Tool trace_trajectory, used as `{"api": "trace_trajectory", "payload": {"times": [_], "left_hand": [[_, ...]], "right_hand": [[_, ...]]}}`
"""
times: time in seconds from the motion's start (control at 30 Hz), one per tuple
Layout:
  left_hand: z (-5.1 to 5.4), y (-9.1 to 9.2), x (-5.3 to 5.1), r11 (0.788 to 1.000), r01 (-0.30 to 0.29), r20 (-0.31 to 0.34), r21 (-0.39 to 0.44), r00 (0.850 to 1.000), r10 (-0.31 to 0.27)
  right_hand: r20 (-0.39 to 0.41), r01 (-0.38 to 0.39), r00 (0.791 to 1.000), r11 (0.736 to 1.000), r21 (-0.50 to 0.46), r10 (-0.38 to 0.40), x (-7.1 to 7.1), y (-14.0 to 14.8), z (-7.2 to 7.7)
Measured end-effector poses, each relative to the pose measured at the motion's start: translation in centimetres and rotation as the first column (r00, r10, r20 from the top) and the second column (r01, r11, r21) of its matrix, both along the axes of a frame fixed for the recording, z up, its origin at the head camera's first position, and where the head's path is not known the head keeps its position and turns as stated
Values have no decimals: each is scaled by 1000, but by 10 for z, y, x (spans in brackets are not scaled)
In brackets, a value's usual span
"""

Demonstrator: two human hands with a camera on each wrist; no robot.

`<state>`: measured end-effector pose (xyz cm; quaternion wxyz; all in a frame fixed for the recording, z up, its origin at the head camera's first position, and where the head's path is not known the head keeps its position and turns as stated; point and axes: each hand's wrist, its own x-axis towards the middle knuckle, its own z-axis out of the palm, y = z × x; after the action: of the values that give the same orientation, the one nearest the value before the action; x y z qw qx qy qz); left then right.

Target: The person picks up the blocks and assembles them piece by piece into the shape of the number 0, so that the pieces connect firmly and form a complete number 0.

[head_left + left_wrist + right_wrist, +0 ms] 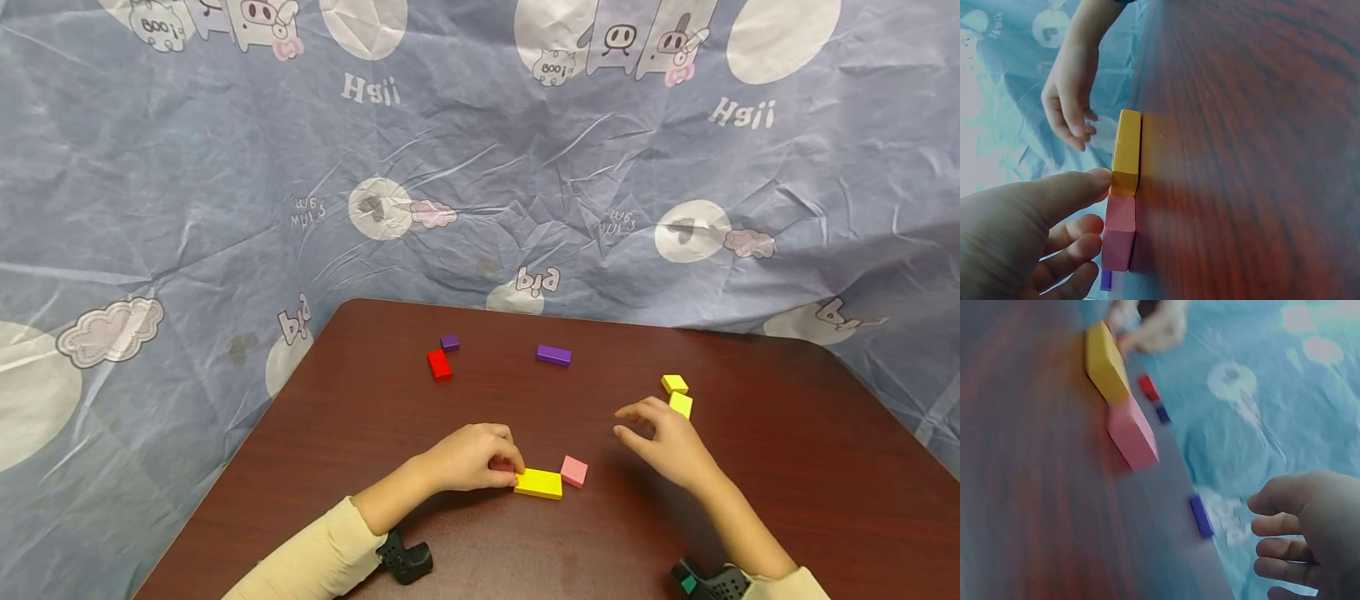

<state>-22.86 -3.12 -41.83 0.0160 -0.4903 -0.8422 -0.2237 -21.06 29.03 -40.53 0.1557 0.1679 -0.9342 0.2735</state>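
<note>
A long yellow block (538, 484) lies on the table, with a pink block (574, 472) at its right end. At the yellow block's left end my left hand (476, 458) pinches with thumb and fingertips. In the left wrist view, those fingertips meet a pink block (1120, 244) beside the yellow one; in the head view the fingers almost wholly hide it. My right hand (663, 437) is raised to the right, fingers loosely bent and holding nothing. It partly covers a pale yellow block (680, 405), which sits by a smaller yellow block (674, 384).
Toward the back left lie a red block (439, 365) and a small purple block (450, 342). A longer purple block (553, 356) is at the back middle. The dark wooden table (352, 375) meets a patterned blue cloth (465, 125) behind.
</note>
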Motion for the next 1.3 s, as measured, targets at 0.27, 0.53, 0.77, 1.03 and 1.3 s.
{"api": "trace_trajectory", "payload": {"times": [0.27,0.53,0.77,1.03,1.3], "left_hand": [[0,0,0,1000,-1,15,1,1000,1],[0,0,0,1000,-4,17,-2,1000,4],[-1,0,-1,1000,3,10,-4,1000,-3],[0,0,0,1000,-2,17,-5,1000,2],[-1,0,0,1000,-8,28,-7,1000,8]], "right_hand": [[-3,128,992,992,-18,-128,-14,47,-12],[12,171,985,985,-12,-171,-22,74,-34],[34,178,984,984,-6,-177,-25,86,-41],[111,161,981,987,13,-161,-27,91,-42],[88,160,983,987,11,-161,-27,91,-43]]}}
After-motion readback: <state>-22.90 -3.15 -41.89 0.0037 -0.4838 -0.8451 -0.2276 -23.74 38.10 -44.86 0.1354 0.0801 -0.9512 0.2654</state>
